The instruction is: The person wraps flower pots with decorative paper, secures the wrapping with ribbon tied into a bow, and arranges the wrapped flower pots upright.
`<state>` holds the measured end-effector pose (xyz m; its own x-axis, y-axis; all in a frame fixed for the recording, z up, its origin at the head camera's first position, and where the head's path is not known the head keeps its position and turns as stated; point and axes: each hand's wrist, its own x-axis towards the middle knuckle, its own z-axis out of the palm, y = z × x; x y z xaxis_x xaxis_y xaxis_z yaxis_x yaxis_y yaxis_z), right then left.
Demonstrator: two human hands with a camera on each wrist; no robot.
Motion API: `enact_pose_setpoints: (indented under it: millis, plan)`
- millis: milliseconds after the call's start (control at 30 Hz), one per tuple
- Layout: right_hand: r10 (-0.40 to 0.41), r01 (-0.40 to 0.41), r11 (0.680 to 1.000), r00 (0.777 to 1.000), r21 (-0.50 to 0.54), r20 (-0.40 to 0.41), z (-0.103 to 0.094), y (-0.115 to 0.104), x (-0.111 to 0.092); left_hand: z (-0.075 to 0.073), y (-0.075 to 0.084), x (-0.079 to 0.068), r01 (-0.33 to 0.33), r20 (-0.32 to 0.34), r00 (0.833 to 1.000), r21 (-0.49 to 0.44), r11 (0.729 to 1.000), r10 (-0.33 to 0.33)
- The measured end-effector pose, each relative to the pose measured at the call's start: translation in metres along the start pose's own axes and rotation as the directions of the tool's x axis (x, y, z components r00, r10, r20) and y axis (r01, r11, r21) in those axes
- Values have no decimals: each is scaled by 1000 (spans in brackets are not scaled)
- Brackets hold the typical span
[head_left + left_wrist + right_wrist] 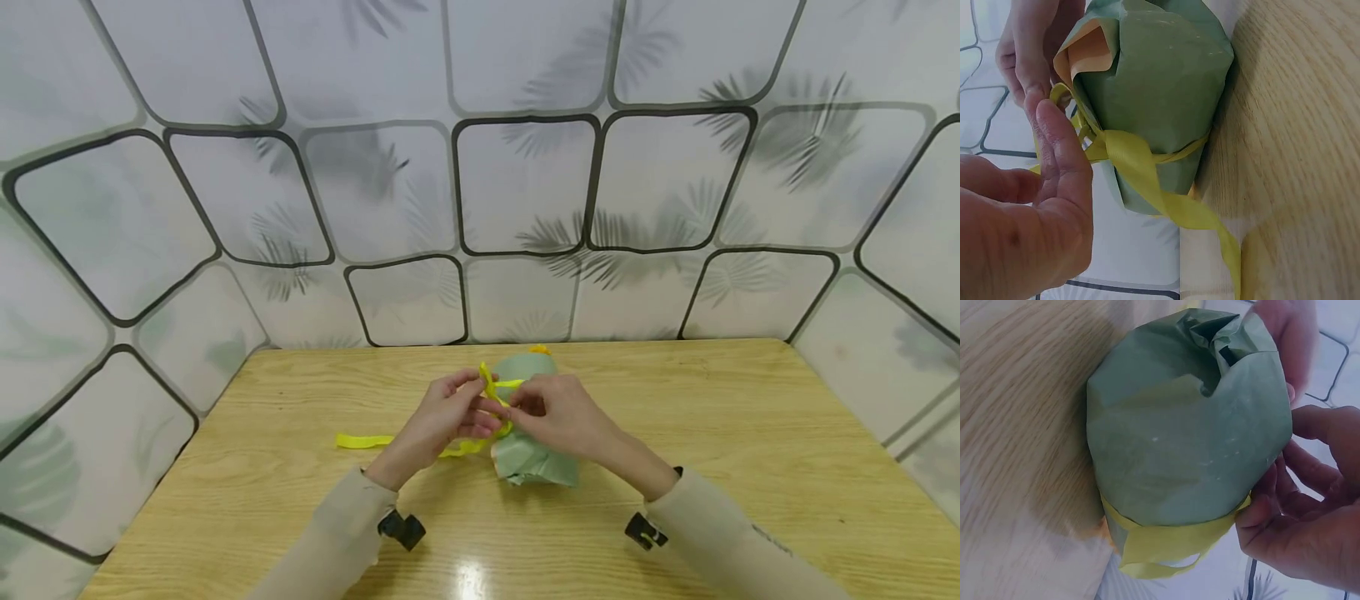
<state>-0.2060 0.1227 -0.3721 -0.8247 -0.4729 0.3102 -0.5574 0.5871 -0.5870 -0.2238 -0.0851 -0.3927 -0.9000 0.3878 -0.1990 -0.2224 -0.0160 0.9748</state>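
A bundle wrapped in green paper [532,462] lies on the table between both hands, with a bit of orange [540,350] showing at its far end. Around its middle runs a yellow ribbon [1132,159], looped on the side where the hands work. My left hand [446,414] pinches the ribbon between thumb and fingers above the wrap. From the right, my right hand [566,414] pinches the ribbon close against the paper, as the right wrist view shows too. One ribbon tail passes under the left hand and out to the left. The knot area is partly hidden by fingers.
The wooden table [712,417] runs back to a patterned curtain [525,183] that also closes off both sides. Small black devices are strapped at the left wrist [402,528] and the right wrist [646,531].
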Motion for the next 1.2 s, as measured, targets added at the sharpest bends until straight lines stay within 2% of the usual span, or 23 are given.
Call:
enact_pose_setpoints:
  millis: [167, 267, 400, 467, 600, 767, 1000, 1200]
  plan:
    - [103, -107, 990, 994, 88, 43, -8, 1, -4, -3, -1, 0, 5, -34, 999, 54, 999, -3]
    - [160, -163, 980, 986, 117, 35, -12, 2, -7, -2, -1, 0, 3, -77, 997, 78, 997, 3]
    - [173, -173, 975, 985, 141, 13, -16, 5, -11, 0, -4, 2, -6, -120, 993, 106, 994, 19]
    - [167, -165, 977, 986, 135, -1, -18, 7, -13, 1, -4, 2, -17, -118, 993, 100, 995, 29]
    - [116, -113, 989, 993, 93, -35, -20, 12, -19, 3, -5, 4, -55, -97, 993, 57, 997, 60]
    - [33, -30, 998, 998, 51, -58, -22, 19, -25, 5, -5, 8, -82, -100, 992, -50, 995, 77]
    - [7, -5, 999, 999, 40, -49, -27, 29, -37, 6, -4, 11, -70, -105, 993, -161, 984, 53]
    - [-2, 3, 1000, 999, 26, -53, -32, 38, -45, 5, -4, 11, -63, -82, 996, -280, 958, 42]
